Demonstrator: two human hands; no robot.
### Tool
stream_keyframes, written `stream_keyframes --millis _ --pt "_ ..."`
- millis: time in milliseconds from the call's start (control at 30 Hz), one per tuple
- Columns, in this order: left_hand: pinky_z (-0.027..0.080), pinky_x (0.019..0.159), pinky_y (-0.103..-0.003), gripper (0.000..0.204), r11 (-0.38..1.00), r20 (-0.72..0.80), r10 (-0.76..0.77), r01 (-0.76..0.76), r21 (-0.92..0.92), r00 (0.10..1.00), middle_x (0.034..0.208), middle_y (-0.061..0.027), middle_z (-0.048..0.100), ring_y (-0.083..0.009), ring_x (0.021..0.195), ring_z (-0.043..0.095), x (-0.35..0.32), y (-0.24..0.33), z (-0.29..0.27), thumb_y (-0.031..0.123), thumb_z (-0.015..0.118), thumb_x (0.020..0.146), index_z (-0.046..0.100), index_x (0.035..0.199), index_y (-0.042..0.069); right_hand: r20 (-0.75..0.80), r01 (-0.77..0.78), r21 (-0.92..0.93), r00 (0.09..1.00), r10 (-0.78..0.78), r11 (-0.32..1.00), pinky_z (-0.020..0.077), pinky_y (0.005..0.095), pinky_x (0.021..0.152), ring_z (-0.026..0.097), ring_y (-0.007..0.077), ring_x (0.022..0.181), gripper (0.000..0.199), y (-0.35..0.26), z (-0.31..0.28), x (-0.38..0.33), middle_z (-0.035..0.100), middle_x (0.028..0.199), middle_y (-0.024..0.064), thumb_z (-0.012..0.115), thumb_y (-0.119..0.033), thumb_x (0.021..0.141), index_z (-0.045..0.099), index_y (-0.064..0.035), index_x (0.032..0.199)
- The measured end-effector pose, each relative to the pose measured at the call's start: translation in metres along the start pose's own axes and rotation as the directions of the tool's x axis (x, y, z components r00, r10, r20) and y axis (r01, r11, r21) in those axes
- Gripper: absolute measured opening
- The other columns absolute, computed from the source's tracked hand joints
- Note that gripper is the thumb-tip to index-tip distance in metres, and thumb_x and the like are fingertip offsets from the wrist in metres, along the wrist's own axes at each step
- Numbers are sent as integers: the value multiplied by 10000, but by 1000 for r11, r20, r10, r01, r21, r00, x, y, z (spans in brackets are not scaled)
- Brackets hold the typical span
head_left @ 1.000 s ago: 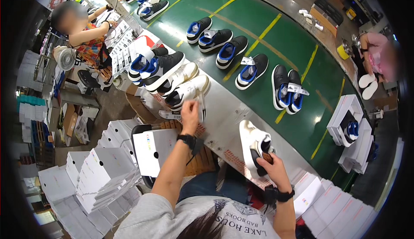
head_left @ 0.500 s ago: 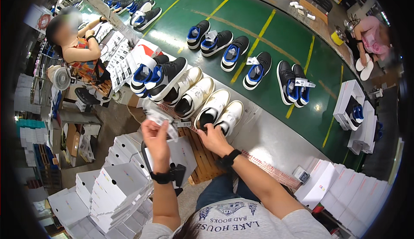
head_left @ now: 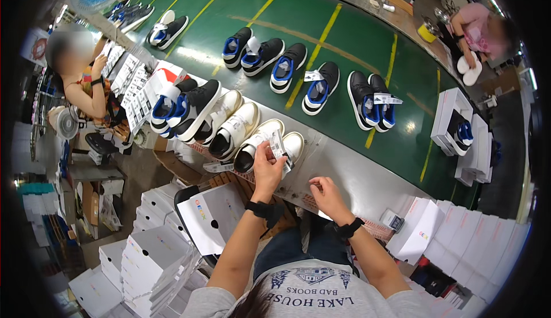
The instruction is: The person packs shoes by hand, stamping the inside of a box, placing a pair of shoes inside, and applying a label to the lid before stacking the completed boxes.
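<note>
My left hand (head_left: 267, 172) pinches a white paper tag (head_left: 279, 147) with print on it, held over the openings of the nearest white sneakers (head_left: 256, 142). Whether the tag is tied to a shoe I cannot tell. To the right, my right hand (head_left: 330, 197) hovers by the metal table edge (head_left: 367, 187), fingers loosely curled and apart, nothing seen in them. Several white strap sneakers stand in a row on that edge, heels toward me. At the row's left end sit black sneakers (head_left: 198, 108) with blue lining.
Black sneakers (head_left: 323, 88) stand spaced on the green belt (head_left: 396, 157). An open white box (head_left: 439, 129) at right holds black and blue shoes. White shoeboxes (head_left: 155, 252) pile at lower left, others (head_left: 422, 229) at right. Two people (head_left: 80, 83) (head_left: 482, 34) work nearby.
My left hand has gone right with the tag, now over the white sneakers. My right hand has come off those shoes and moved right. The whole view has shifted a little.
</note>
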State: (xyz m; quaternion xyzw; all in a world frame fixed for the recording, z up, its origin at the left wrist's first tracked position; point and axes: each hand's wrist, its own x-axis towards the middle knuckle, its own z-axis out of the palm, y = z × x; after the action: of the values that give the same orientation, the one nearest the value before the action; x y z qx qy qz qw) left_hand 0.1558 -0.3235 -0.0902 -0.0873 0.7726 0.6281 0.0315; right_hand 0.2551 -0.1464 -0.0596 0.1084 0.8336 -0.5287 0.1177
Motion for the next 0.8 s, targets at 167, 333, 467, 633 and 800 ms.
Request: stream_keyframes --millis 167,333,467,633,800 --pt "436 922 -442 595 843 100 262 -278 460 960 1120 -260 497 -437 1060 505 -3 1 9 -66 710 702 441 1233 -43 15 -21 45 1000 21 999 505 352 780 624 270 853 204 15 -7 -18 580 1041 158 571 -153 928 609 -20 1078" --pt "433 915 -451 593 776 190 222 -291 560 956 1106 -272 517 -442 1063 506 3 -4 3 -26 742 682 456 1199 -73 -15 79 4 997 -79 997 505 370 782 620 309 859 195 23 -8 -29 574 1044 168 558 -166 936 599 -30 1070" --pt "452 864 -469 436 697 241 119 -254 670 963 1008 -263 567 -429 988 541 15 1 0 63 764 710 534 1055 -68 -49 62 20 997 -61 998 508 384 768 625 317 824 198 29 -14 -35 571 1059 172 550 -171 943 588 -34 1081" --pt "475 818 -511 440 459 397 78 -386 800 915 996 -304 561 -479 929 563 52 -14 -20 47 746 697 535 1060 -84 -92 73 1 993 -72 997 512 387 766 631 321 813 206 35 -21 -47 572 1064 171 550 -180 944 586 -36 1087" --pt "492 860 -483 761 382 400 -58 -350 855 915 1130 -310 522 -465 1039 558 56 20 -7 142 805 689 421 1319 -43 -148 40 18 988 -37 999 516 388 765 640 322 822 203 48 -41 -70 574 1059 169 558 -181 940 586 -37 1082"
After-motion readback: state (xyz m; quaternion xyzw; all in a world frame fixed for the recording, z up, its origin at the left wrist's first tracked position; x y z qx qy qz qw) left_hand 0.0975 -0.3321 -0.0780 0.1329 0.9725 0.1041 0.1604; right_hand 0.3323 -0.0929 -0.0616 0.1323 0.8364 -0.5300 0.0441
